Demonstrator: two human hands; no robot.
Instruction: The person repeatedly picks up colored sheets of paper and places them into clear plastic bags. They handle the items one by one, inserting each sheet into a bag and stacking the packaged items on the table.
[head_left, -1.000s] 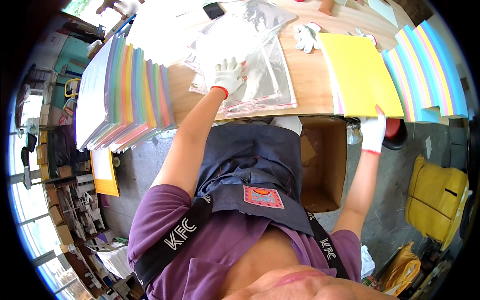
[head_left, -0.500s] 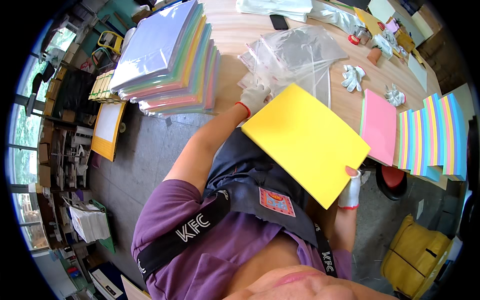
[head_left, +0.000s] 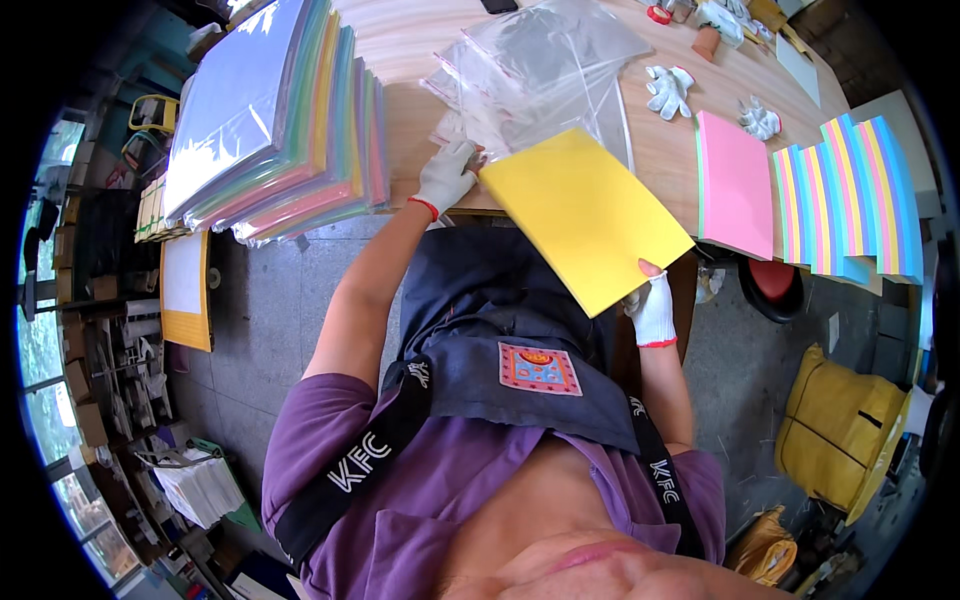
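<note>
Two hands are at work, each in a white glove with a red cuff. The right hand (head_left: 652, 308) pinches one yellow pack of paper (head_left: 585, 215) by its near right edge, its bare thumb on top and fingers beneath. The yellow pack of paper is tilted across the front of the desk (head_left: 408, 130), one part above the wood and one part out over the dark apron (head_left: 465, 290). The left hand (head_left: 447, 175) is at the near left corner of the clear plastic bags (head_left: 550, 60), fingers bent and thumb toward the pack; whether it pinches a bag, I cannot tell. There are several overlapping bags, too merged to count.

Two spare gloves lie beyond, one glove (head_left: 669, 92) near the bags and the other glove (head_left: 760, 120) farther right. One pink-topped stack (head_left: 735, 185) stands just beside one fanned group of striped paper (head_left: 850, 200), its sheets too many to count. At the left is one tall pile of wrapped packs (head_left: 240, 90), in many colours. One phone (head_left: 499, 5), one red ring (head_left: 659, 14) and one brown cylinder (head_left: 706, 42) lie toward the far side.
</note>
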